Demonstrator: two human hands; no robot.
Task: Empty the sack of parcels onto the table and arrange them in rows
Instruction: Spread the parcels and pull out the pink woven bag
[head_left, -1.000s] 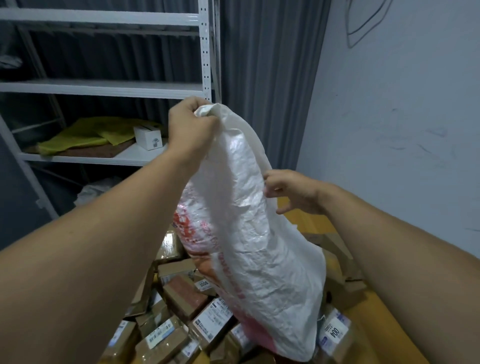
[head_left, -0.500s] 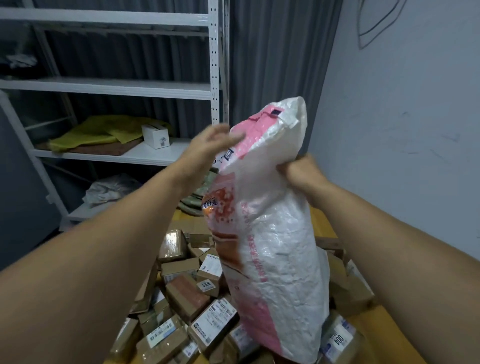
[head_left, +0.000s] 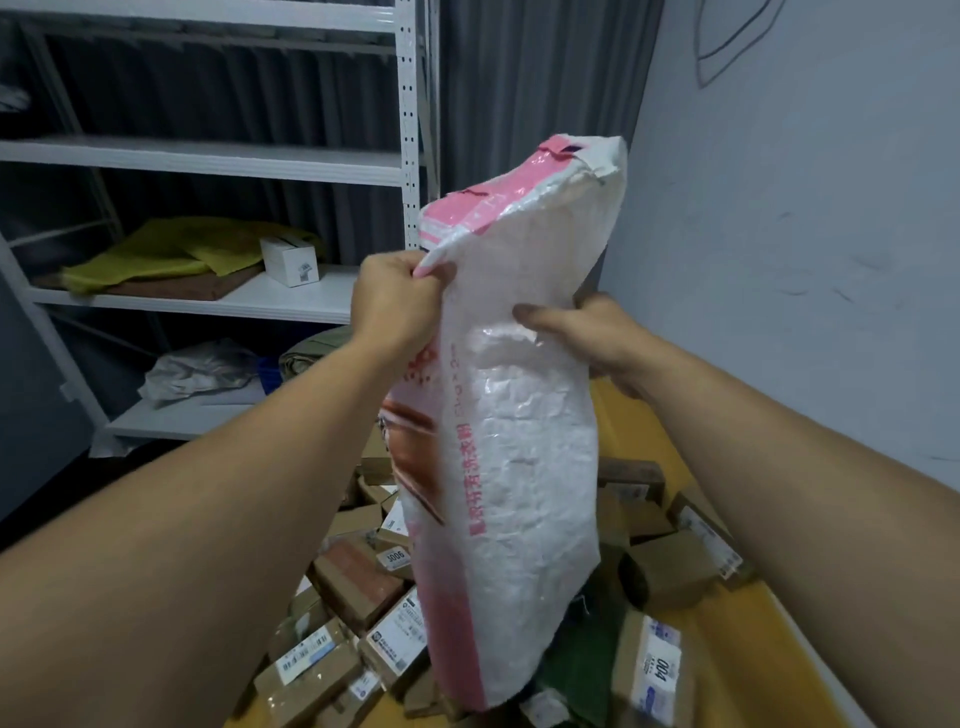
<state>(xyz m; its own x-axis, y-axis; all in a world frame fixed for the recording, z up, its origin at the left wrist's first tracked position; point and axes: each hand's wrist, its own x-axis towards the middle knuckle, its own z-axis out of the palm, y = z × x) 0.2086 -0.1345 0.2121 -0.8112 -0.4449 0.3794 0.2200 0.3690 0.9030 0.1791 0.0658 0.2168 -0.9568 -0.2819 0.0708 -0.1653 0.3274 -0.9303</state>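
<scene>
White-and-pink woven sack (head_left: 519, 415) held upright above the yellow table (head_left: 748, 639), its lower end hanging over a heap of brown labelled parcels (head_left: 358, 571) that spreads beneath the sack and to both sides of it. The left hand (head_left: 397, 301) has its grip closed in a fist on a fold of the sack's left edge, while the right hand (head_left: 587, 332) has its grip pinched on the sack's right edge, thumb on the near face and fingers hidden behind. Left of the sack stands a white shelf unit (head_left: 208, 156); right of it, a pale wall (head_left: 805, 234).
</scene>
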